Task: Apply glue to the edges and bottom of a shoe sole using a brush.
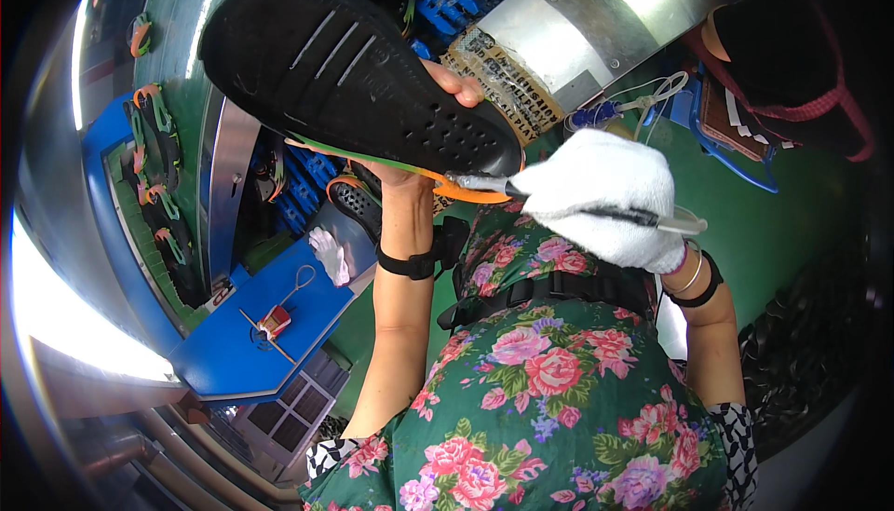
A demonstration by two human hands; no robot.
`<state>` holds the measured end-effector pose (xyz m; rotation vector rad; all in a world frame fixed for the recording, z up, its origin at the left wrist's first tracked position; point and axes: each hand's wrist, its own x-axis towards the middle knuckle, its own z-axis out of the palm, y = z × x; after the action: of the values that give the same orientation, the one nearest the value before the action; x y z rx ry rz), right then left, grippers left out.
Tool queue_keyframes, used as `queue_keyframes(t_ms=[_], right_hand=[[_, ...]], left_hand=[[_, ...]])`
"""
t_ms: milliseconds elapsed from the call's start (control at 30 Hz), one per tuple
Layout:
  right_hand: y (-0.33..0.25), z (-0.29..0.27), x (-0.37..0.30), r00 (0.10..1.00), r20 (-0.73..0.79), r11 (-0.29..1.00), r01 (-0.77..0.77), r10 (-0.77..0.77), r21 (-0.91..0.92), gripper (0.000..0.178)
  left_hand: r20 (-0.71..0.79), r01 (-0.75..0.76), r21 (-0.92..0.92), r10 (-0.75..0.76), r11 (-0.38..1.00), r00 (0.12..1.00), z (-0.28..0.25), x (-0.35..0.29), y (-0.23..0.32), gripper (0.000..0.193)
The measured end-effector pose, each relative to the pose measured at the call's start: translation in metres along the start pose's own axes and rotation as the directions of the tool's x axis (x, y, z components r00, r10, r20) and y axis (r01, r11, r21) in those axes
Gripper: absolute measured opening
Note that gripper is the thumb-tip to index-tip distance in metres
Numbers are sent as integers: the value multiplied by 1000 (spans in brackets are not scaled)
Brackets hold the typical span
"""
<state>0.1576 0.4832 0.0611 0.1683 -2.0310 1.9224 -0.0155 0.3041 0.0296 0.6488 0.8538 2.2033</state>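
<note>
Beyond the flowered apron [549, 390], a black shoe [354, 82] with green-and-orange edging is held up; the white-gloved right hand [605, 199] has its fingers closed round a slim tool [484, 184], metal tip at the edging, while the partly hidden left hand [399, 174] grips the shoe, fingers bent over its right side

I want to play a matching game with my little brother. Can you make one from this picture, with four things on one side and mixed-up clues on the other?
Things
1. left hand
2. right hand
3. big black shoe
4. loose pale pink glove

Clues
A. lies on the blue table
B. wears white and holds a slim tool
C. has a cluster of small round holes
D. is bare and holds up a shoe

Right pairs: 1-D, 2-B, 3-C, 4-A
</note>
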Motion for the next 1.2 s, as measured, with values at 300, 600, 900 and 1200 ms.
queue_keyframes(t_ms=[300, 600, 900, 1200], right_hand=[[-8, 17, -7, 992, -70, 992, 102, -108, -75, 22], [-16, 2, -5, 994, -19, 978, 106, -111, -177, 25], [-18, -3, -5, 1000, -20, 995, 12, -14, -99, 22], [-18, 9, -12, 993, -104, 998, 58, -59, -21, 23]], left_hand=[[-104, 56, -79, -65, 995, 992, -3, 0, -3, 112], [-53, 44, -113, -50, 993, 997, -5, 8, -14, 122], [-60, 51, -147, -60, 988, 996, 1, 8, -16, 115], [-32, 74, -132, -79, 989, 996, 3, 6, -18, 112]])
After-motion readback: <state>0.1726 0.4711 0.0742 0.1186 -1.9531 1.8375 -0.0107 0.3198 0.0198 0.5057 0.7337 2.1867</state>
